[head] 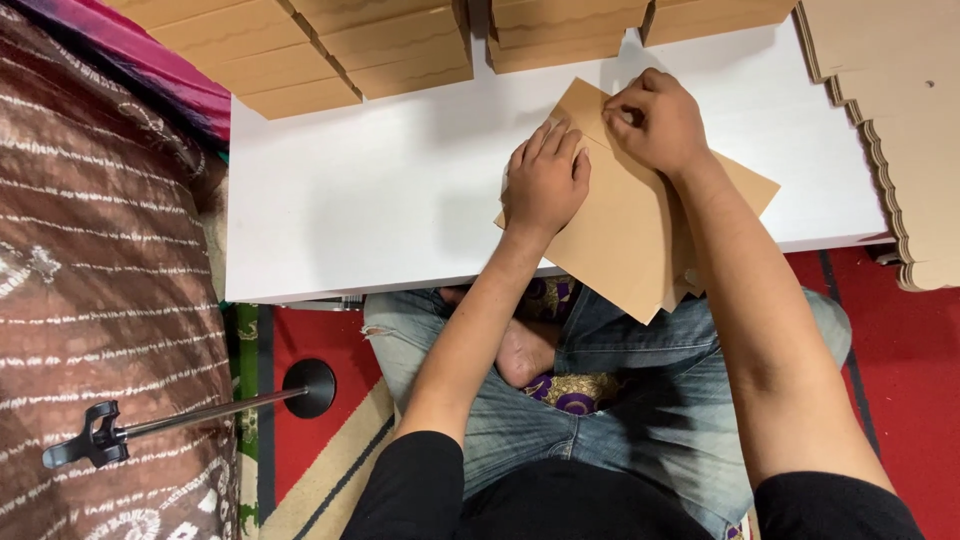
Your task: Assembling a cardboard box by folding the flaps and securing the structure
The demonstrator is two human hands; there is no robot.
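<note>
A flat brown cardboard sheet (pixel 625 235) lies tilted on the low white table (pixel 380 190), its near corner hanging over the table's front edge. My left hand (pixel 547 180) presses flat on the sheet's left part, fingers together and stretched. My right hand (pixel 655 120) has its fingers curled and pinches the sheet's far corner flap along a crease.
Folded brown cardboard boxes (pixel 400 45) stand in rows along the table's far edge. A stack of flat die-cut cardboard sheets (pixel 900 130) lies at the right. A patterned brown cloth (pixel 90 280) and a black stand (pixel 200 410) are at the left, on red carpet.
</note>
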